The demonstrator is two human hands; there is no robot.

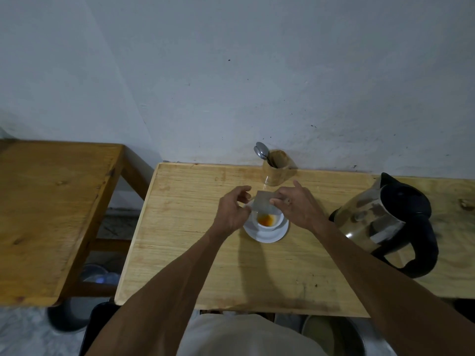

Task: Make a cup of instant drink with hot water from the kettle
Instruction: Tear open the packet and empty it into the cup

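Observation:
A white cup (pixel 267 223) stands on a white saucer (pixel 266 235) in the middle of the light wooden table (pixel 195 240). Orange powder lies in the cup's bottom. Just above the cup a grey sachet (pixel 263 201) is held tilted, gripped by both hands. My left hand (pixel 232 211) pinches its left edge and my right hand (pixel 295 204) holds its right edge. A steel kettle (pixel 380 219) with a black lid and handle stands to the right of the cup.
A glass holder (pixel 276 170) with spoons (pixel 261 150) stands against the wall behind the cup. A darker wooden table (pixel 51 214) is at the left, with a gap between the two tables. Buckets sit on the floor below.

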